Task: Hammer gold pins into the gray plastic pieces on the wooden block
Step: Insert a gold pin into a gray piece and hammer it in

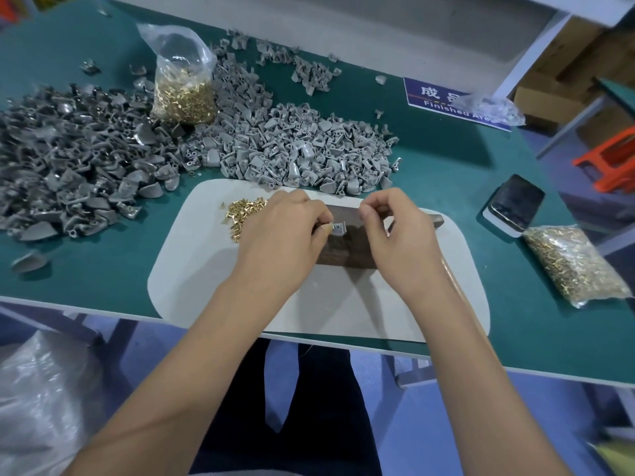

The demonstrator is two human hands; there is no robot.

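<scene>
**Both hands at the block, one gray piece between them**

The person sat at a green table with a white mat laid in front of them. On the mat lay a dark wooden block, and both hands were over it. The left hand had its fingers curled, and its fingertips pinched a small gray plastic piece that sat on the top of the block. The right hand hovered just beside it with fingers bent and thumb pressed to forefinger; I could not tell whether it held a pin, the thing being too small to make out. A dark handle-like end stuck out from behind the right hand.

A small heap of loose gold pins lay on the mat, touching the left hand's far side. Behind the mat spread a large pile of gray pieces, with a darker pile off to the left. An open plastic bag of pins stood among them. At the right lay a phone and, near it, a second bag of pins. A blue sign lay farther back.
</scene>
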